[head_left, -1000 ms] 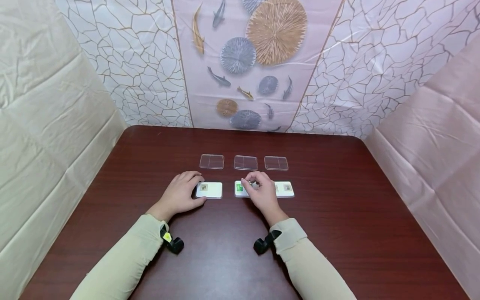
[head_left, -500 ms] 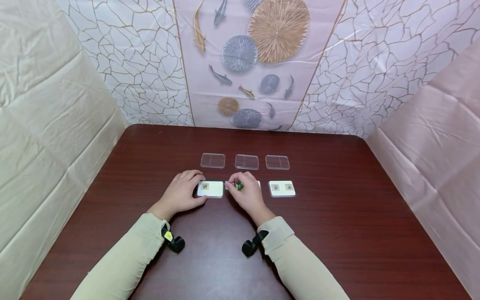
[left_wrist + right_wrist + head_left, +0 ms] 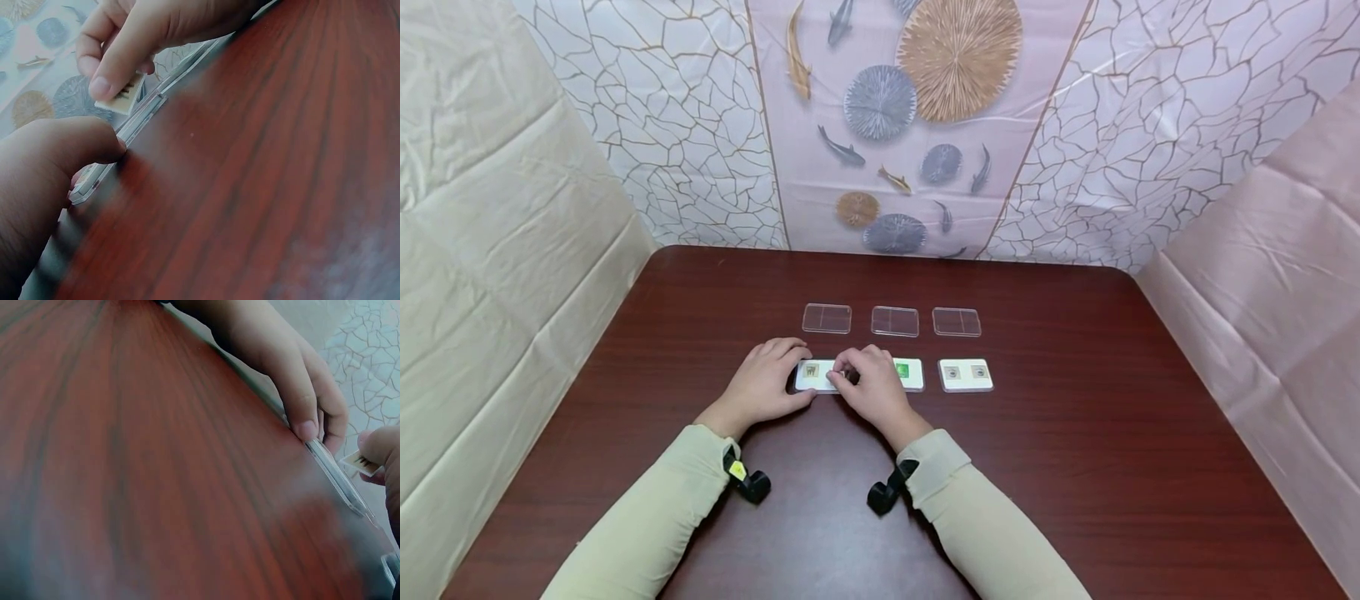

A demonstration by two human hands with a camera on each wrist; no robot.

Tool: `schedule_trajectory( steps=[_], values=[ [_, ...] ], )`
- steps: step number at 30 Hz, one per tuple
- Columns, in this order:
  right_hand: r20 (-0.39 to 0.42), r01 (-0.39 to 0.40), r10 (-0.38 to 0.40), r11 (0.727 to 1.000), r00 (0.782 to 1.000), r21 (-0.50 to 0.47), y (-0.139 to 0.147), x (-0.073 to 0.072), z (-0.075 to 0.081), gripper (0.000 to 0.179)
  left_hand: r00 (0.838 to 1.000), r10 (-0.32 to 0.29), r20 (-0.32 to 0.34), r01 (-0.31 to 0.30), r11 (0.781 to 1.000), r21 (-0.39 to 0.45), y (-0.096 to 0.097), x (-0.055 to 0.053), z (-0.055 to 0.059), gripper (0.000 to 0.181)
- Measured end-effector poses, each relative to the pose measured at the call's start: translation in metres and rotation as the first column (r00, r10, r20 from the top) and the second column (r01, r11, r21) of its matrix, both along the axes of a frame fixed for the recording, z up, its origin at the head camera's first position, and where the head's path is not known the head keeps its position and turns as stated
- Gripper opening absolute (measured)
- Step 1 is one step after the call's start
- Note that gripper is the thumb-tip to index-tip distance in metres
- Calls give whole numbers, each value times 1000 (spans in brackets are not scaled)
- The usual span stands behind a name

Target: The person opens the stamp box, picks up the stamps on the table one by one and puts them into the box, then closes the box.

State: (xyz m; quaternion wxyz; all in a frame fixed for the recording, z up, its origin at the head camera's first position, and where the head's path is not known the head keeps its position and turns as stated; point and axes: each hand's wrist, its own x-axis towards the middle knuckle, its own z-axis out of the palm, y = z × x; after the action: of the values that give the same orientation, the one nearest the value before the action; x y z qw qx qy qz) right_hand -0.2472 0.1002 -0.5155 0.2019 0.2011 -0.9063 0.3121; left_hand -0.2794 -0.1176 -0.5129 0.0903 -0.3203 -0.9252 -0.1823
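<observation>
My left hand (image 3: pixel 760 382) grips a flat clear case with a white insert (image 3: pixel 806 383) at its left end, thumb on the near edge and fingers at the far edge. A small brownish square picture (image 3: pixel 811 371) lies on that insert. Over the case's right half, my right hand (image 3: pixel 874 387) pinches a small square stamp-like piece (image 3: pixel 124 97); the left wrist view shows its pale border and dark marks, tilted just above the case. Beside the right hand, the middle case (image 3: pixel 913 385) shows a green square (image 3: pixel 902 371); its left part is hidden.
A third white case (image 3: pixel 966 386) with two small squares lies at the right. Behind the cases, three clear lids (image 3: pixel 827 319) lie in a row on the dark red wooden table (image 3: pixel 1075 433). A patterned backdrop (image 3: pixel 880 167) stands behind the table.
My right hand has moved left from the middle case to the left case with the small square piece. The middle and right cases have come more into view. My left hand stays put.
</observation>
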Motion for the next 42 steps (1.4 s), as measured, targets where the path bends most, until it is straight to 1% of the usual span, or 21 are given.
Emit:
schedule_trajectory(
  steps=[6, 11, 14, 22, 27, 31, 36, 42],
  values=[
    [19, 42, -43, 997, 999, 65, -4, -2, -2, 14, 1000, -2, -2, 2, 1000, -2, 0, -1, -2, 59],
    [26, 59, -62, 994, 998, 96, -4, -3, -2, 14, 1000, 0, -10, 0, 1000, -6, -1, -2, -3, 58],
    [42, 63, -68, 991, 997, 121, -5, -3, -1, 13, 1000, 0, -3, 0, 1000, -8, -1, -2, -4, 59],
    [47, 85, -97, 975, 994, 207, -5, -5, -1, 11, 1000, -1, -7, 1, 1000, -2, -1, -4, -6, 60],
    [56, 95, -109, 971, 992, 220, -4, -6, -1, 12, 1000, -5, -11, 5, 1000, 0, -1, -4, -6, 59],
    [43, 100, -112, 969, 993, 224, -3, -5, -1, 12, 1000, -7, 1, 7, 1000, 0, -1, -4, -4, 60],
    [30, 102, -111, 970, 993, 220, -2, -5, -2, 12, 1000, -5, 8, 5, 1000, -6, 0, -3, -4, 60],
    [39, 97, -108, 972, 993, 215, -2, -5, -2, 12, 1000, 0, 14, 1, 1000, -11, 0, -4, -5, 60]
  ],
)
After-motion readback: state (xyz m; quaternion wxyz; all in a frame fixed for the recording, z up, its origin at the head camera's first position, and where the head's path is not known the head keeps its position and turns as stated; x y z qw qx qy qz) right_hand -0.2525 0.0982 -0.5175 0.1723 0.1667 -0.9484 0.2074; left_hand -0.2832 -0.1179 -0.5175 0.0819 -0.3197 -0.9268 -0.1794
